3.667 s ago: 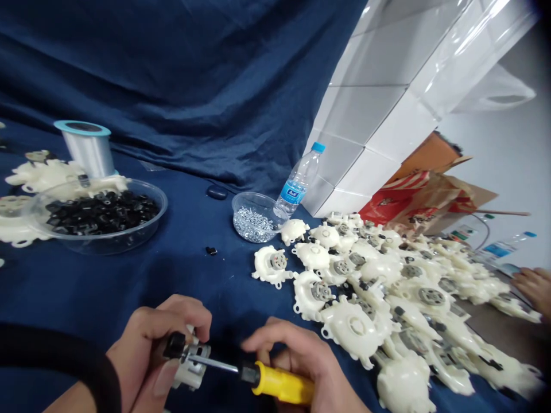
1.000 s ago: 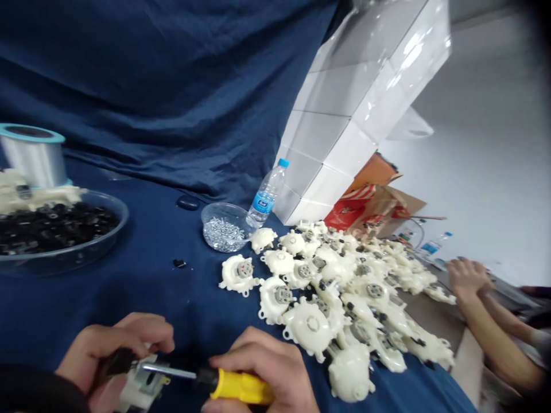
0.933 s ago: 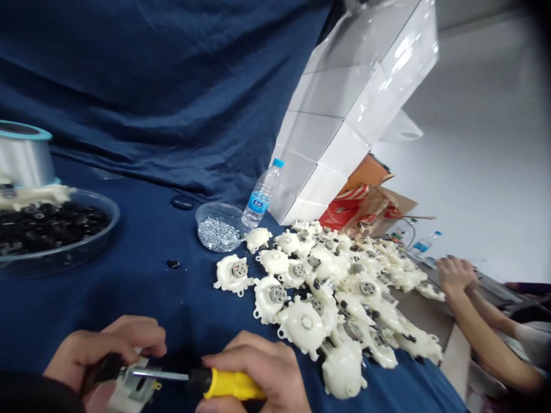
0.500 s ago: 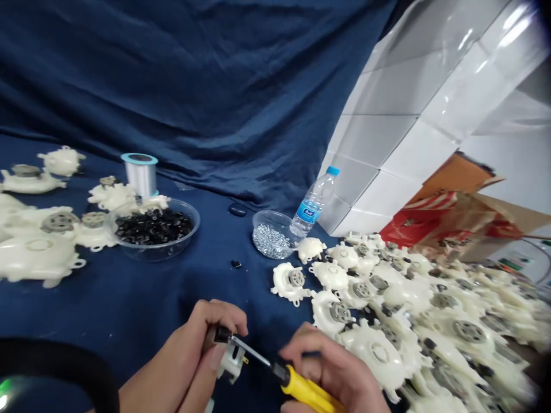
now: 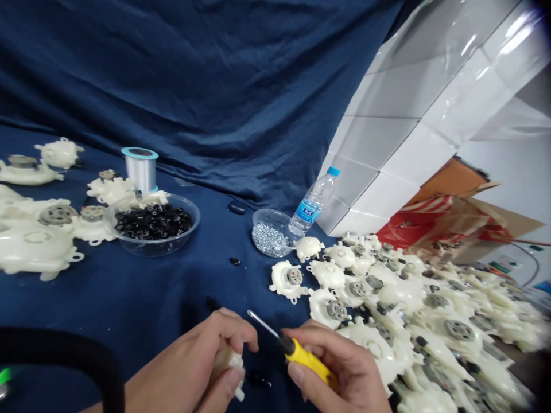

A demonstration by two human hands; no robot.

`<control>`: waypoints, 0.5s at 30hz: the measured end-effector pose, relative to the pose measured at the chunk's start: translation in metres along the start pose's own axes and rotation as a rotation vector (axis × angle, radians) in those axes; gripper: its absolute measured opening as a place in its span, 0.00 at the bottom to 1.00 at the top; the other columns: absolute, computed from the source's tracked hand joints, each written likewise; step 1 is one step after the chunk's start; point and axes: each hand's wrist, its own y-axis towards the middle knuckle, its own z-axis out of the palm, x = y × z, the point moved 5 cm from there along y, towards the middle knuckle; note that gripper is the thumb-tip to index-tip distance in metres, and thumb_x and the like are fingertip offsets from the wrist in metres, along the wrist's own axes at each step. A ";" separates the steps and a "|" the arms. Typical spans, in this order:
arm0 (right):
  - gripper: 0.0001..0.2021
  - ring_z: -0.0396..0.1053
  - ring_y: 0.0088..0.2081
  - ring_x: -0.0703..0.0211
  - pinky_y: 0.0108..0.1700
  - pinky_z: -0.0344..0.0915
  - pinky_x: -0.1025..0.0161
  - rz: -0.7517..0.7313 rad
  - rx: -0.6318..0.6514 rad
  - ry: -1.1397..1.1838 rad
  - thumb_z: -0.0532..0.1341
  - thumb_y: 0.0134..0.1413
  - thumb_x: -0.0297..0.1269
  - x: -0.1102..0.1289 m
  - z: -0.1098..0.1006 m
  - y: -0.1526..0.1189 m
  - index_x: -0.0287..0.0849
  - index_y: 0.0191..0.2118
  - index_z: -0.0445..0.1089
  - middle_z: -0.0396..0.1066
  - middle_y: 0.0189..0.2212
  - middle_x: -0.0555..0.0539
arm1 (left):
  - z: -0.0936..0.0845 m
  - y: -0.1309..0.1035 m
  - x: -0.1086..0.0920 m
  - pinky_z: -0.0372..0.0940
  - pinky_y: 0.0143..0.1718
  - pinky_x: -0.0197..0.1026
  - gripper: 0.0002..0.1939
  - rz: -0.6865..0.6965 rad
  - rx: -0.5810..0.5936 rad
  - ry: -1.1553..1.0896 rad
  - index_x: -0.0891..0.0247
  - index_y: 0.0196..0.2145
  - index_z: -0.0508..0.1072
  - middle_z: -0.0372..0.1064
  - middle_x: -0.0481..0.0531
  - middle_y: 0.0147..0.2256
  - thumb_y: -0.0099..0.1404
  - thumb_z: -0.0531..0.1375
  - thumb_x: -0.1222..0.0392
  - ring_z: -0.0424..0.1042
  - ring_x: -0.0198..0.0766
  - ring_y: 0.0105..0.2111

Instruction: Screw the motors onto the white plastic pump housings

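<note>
My left hand [image 5: 215,358] is closed around a small off-white plastic part [image 5: 235,367], mostly hidden by the fingers. In my right hand [image 5: 340,367] is a yellow-handled screwdriver [image 5: 307,360]. Its metal shaft points up and left, with the tip free in the air to the right of my left hand. A dark piece [image 5: 260,378] lies on the cloth between the hands, blurred in shadow. Just beyond my left hand's knuckles sits another small black piece [image 5: 212,303].
A clear bowl of black pieces [image 5: 189,223] stands left of centre, beside a spool [image 5: 142,172]. A bowl of screws [image 5: 270,238] and a tilted water bottle [image 5: 312,206] are further right. Many white housings with motors [image 5: 400,321] crowd the right side; several lie at left [image 5: 34,246].
The screwdriver tip has come away from the part in my left hand. The black piece that was at the tip is no longer there, and dark pieces now show on the cloth.
</note>
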 end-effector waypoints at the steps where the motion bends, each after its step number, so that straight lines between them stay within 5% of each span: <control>1: 0.10 0.63 0.23 0.64 0.24 0.63 0.68 0.052 -0.002 0.058 0.69 0.54 0.43 -0.002 0.002 0.000 0.47 0.41 0.80 0.69 0.26 0.49 | 0.000 0.000 0.000 0.68 0.39 0.31 0.18 0.003 -0.020 0.020 0.49 0.46 0.61 0.71 0.41 0.42 0.64 0.51 0.70 0.74 0.30 0.34; 6: 0.17 0.55 0.24 0.67 0.26 0.58 0.69 0.227 -0.062 0.184 0.71 0.51 0.46 -0.003 0.008 -0.003 0.46 0.45 0.73 0.60 0.24 0.55 | -0.001 -0.002 -0.006 0.68 0.43 0.33 0.18 0.023 -0.115 0.160 0.49 0.46 0.62 0.70 0.43 0.41 0.61 0.52 0.68 0.74 0.33 0.41; 10: 0.20 0.49 0.24 0.68 0.26 0.52 0.69 0.332 0.091 0.074 0.76 0.37 0.38 -0.008 0.023 -0.008 0.44 0.33 0.66 0.51 0.22 0.59 | -0.004 -0.003 -0.013 0.67 0.41 0.37 0.17 0.022 -0.230 0.189 0.51 0.44 0.60 0.66 0.46 0.42 0.58 0.55 0.67 0.72 0.37 0.42; 15: 0.26 0.54 0.25 0.66 0.25 0.48 0.67 0.096 0.206 -0.004 0.75 0.30 0.48 -0.006 0.043 -0.008 0.43 0.21 0.57 0.58 0.23 0.55 | -0.007 -0.007 -0.007 0.65 0.40 0.41 0.12 -0.189 -0.368 0.182 0.52 0.45 0.58 0.61 0.48 0.47 0.64 0.52 0.60 0.70 0.38 0.40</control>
